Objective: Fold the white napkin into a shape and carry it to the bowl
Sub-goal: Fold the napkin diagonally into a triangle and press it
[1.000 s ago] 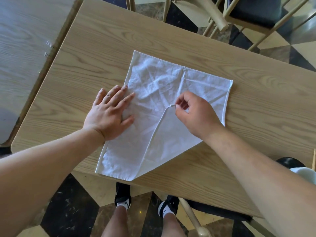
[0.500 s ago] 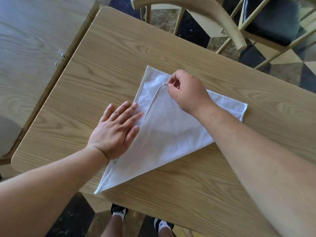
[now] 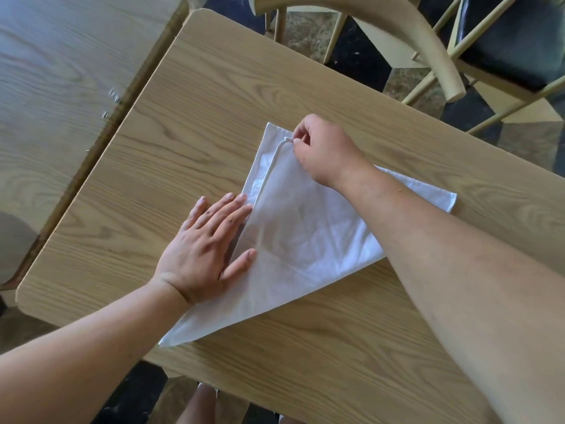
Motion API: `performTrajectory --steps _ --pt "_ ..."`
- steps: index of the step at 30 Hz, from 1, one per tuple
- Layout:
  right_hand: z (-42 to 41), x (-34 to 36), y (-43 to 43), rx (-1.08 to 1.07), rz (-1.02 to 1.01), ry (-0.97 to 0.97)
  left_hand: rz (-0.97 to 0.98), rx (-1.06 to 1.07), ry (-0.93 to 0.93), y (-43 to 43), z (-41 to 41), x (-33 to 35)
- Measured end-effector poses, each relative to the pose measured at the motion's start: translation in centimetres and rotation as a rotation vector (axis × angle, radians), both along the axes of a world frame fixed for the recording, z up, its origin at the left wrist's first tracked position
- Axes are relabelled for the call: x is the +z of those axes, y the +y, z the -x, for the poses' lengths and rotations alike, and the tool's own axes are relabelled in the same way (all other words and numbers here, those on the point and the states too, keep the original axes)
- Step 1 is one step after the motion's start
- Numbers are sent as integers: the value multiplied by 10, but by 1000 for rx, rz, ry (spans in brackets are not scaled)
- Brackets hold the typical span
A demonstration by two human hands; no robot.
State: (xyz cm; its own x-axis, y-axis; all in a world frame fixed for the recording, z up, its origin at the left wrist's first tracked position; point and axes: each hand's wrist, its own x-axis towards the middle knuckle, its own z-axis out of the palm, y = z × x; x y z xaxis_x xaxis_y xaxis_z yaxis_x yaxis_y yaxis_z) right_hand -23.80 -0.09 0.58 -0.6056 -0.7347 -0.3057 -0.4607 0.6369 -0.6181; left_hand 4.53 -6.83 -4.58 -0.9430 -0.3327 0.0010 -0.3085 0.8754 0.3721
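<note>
The white napkin (image 3: 305, 237) lies on the wooden table (image 3: 214, 117), folded diagonally into a triangle. Its long fold runs from the near left tip to the far right corner. My right hand (image 3: 324, 148) pinches the folded-over corner between thumb and fingers, just short of the napkin's far corner. My left hand (image 3: 204, 249) lies flat, fingers spread, pressing on the napkin's left edge. The bowl is not in view.
A second wooden table (image 3: 61, 71) stands close on the left, with a narrow gap between. Light wooden chairs (image 3: 434, 47) with dark seats stand beyond the far edge. Patterned floor shows below the near edge.
My right hand carried the napkin's near corner up and across to the far corner, turning the flat cloth into a triangle. My left hand stayed pressing the left side.
</note>
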Motion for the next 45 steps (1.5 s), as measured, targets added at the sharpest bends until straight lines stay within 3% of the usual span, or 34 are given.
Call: performTrajectory --steps 8,15,22,25,30,33,35,40,45 --pt "4 10 -27 91 -136 95 -194 134 93 -3 8 7" --pt "9 6 -44 132 -149 128 -137 187 192 -9 12 8" --pt "11 -3 -61 144 -185 224 -29 76 161 -17 12 2" --pt "6 -6 -65 174 -179 352 1 42 98 -13 8 -2" --pt "-5 -28 -44 91 -45 581 70 41 29 -8 7 -2" --pt "-22 -37 -9 40 170 544 84 41 11 -7 9 0" --pt "-39 -39 20 76 192 447 83 42 -8 -6 11 3" --pt "-66 -46 85 345 5 382 85 51 -31 -3 13 6" --pt "-30 -51 119 355 -210 454 97 40 -39 -1 15 8"
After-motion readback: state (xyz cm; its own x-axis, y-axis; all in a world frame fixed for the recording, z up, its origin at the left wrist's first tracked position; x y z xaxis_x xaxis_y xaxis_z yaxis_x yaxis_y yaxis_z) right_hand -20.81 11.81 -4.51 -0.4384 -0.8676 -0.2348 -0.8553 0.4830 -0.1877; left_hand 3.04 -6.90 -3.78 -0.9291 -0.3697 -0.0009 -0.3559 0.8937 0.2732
